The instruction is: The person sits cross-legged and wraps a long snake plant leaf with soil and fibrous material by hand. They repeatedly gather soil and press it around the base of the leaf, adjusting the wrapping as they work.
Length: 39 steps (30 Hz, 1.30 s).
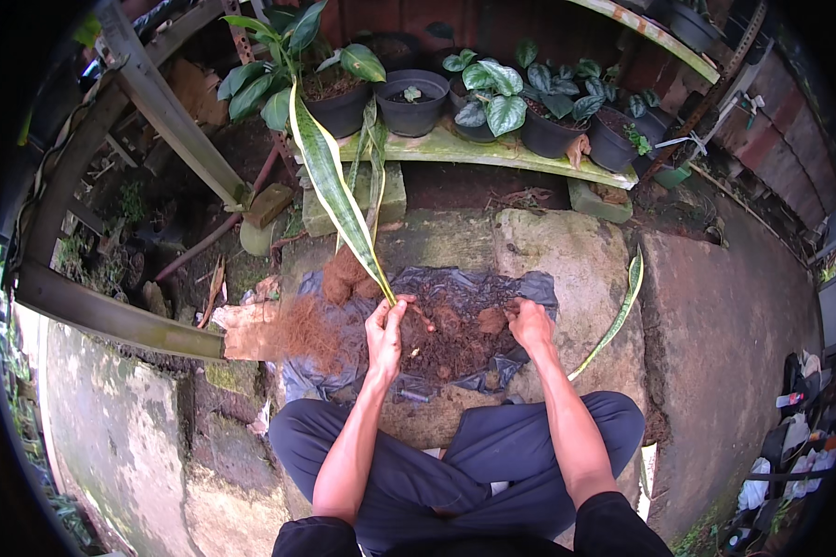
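Observation:
My left hand (pixel 385 334) grips a variegated snake plant (pixel 329 177) at its base. Its long yellow-edged leaves rise away from me, and a reddish rhizome (pixel 425 322) sticks out below the grip. Over the right part of a black plastic sheet (pixel 536 287), the curled fingers of my right hand (pixel 531 324) pinch the edge of a brown clump of coconut fibre (pixel 492 320). Dark potting soil (pixel 453 355) is heaped on the sheet between both hands. Loose coconut fibre (pixel 313 334) and rounded fibre lumps (pixel 345 275) lie to the left.
A single snake plant leaf (pixel 614 324) lies on the concrete slab at right. Several potted plants stand on a mossy plank (pixel 460 150) resting on blocks (pixel 599 200). A metal frame (pixel 174 111) borders the left side. Bags and bottles (pixel 798 445) sit at far right.

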Available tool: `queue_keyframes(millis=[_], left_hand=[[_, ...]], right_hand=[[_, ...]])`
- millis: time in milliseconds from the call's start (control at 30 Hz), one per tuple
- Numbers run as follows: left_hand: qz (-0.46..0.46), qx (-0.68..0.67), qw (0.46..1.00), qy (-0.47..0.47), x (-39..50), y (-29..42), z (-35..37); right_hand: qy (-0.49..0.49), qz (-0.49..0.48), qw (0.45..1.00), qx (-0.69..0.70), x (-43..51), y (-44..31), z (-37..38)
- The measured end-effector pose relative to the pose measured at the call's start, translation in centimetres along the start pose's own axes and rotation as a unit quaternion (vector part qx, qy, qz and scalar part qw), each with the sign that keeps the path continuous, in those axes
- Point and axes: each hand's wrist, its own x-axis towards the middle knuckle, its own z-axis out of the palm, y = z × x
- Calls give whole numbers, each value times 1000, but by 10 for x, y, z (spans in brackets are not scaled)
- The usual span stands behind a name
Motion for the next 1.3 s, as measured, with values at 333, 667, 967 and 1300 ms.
queue_keyframes(millis=[333,667,967,1300], left_hand=[[-13,-25,999,20,0,3,2],[19,44,999,-1,0,4,1],[19,28,999,-1,-1,6,3],[12,18,1000,6,1,3,-3]], right_hand=[[-128,-106,984,-56,-17,-27,-9],[-114,-369,922,-38,-37,-41,30],[-134,-485,839,-208,-71,-31,71],[-134,-477,846,-195,-69,-43,65]])
